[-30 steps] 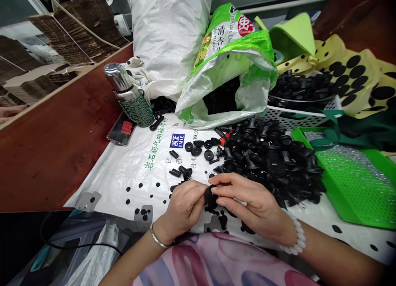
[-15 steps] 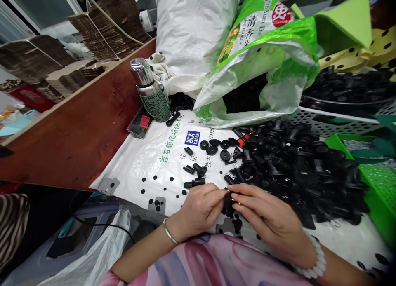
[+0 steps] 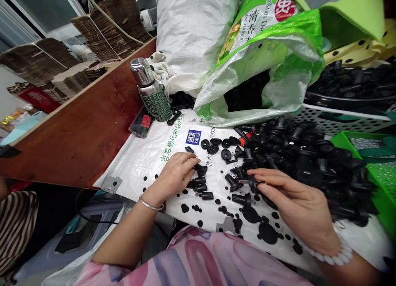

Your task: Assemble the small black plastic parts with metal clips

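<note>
My right hand (image 3: 293,203) pinches a small black disc-shaped part (image 3: 253,184) between thumb and fingers, over the white sack sheet (image 3: 148,154). A thin, light-coloured bit shows at my right fingertips, too small to name. Farther left, my left hand (image 3: 175,174) has its fingers curled down to the sheet, beside a flared black plastic piece (image 3: 202,170). What its fingertips close on, if anything, is hidden. Short black cylinders (image 3: 207,195) lie just right of that hand. Several round black discs (image 3: 226,155) rest beyond, between the hands.
A big heap of black plastic parts (image 3: 297,154) covers the right side. Behind it stand an open green-and-white bag (image 3: 291,71) and a green basket (image 3: 352,141). A steel flask (image 3: 145,73) and a phone (image 3: 140,123) sit by the brown wooden board (image 3: 77,125).
My hands, together at one black part half a second ago, have parted. The left has moved left and away from me to the small parts; the right has moved slightly right, holding a disc-shaped part.
</note>
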`<state>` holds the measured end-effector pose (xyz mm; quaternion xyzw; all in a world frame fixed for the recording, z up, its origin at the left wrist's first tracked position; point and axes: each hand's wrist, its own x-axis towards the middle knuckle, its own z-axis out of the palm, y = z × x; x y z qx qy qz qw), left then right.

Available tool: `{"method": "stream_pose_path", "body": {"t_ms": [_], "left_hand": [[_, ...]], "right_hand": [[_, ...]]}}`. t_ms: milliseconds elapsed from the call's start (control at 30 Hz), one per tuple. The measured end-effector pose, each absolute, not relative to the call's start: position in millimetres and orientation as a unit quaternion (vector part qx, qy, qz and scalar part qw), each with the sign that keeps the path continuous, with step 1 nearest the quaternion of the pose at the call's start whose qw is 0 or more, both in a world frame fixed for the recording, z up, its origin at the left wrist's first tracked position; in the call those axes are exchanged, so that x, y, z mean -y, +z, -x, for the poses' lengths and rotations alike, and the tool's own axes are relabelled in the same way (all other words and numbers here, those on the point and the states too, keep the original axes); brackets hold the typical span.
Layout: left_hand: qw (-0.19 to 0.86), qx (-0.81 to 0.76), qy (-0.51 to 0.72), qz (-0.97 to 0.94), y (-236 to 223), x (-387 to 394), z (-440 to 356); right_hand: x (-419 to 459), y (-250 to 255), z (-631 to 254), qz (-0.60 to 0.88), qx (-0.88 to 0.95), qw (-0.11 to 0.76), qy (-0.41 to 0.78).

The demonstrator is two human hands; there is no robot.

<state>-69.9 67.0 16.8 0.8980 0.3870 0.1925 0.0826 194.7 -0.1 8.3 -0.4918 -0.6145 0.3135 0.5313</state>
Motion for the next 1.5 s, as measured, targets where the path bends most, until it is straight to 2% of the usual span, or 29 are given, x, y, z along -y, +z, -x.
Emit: {"method": "stream_pose_path", "body": {"t_ms": [100,200,300,400,600,733,800,867,1067,1300,1500], "left_hand": [[0.094,-0.361,0.113,-0.921,22,-79,62],[0.104,-0.347,0.089,-0.928,20,-85,55],[0.116,-0.351,0.119,-0.922,16,-86,55],[0.149,-0.347,0.21,-0.902,16,-81,56],[0.335,-0.35,0.36,-0.798,20,-54,40],[0.489,-0.373,0.381,-0.69,14,-39,27],[0.515,-0.38,0.386,-0.665,10,-37,25],[0.485,-0.395,0.395,-0.673,8,-38,26],[0.273,-0.479,0.368,-0.749,8,-46,39],[0.186,-0.477,0.331,-0.792,5,-44,41],[0.073,-0.568,0.266,-0.775,0,-59,56]], "right_hand": [[0,8,-193,0.485,0.622,0.529,0.315],[1,9,-194,0.484,0.626,0.524,0.315],[1,10,-196,0.482,0.627,0.526,0.314],[1,14,-195,0.479,0.628,0.527,0.314],[5,29,-189,0.455,0.663,0.534,0.262],[7,35,-185,0.449,0.68,0.533,0.229],[8,35,-185,0.451,0.681,0.53,0.23],[8,34,-185,0.455,0.68,0.525,0.233],[12,25,-188,0.47,0.667,0.527,0.239],[13,14,-190,0.478,0.655,0.528,0.252],[13,7,-191,0.486,0.645,0.529,0.26]]}}
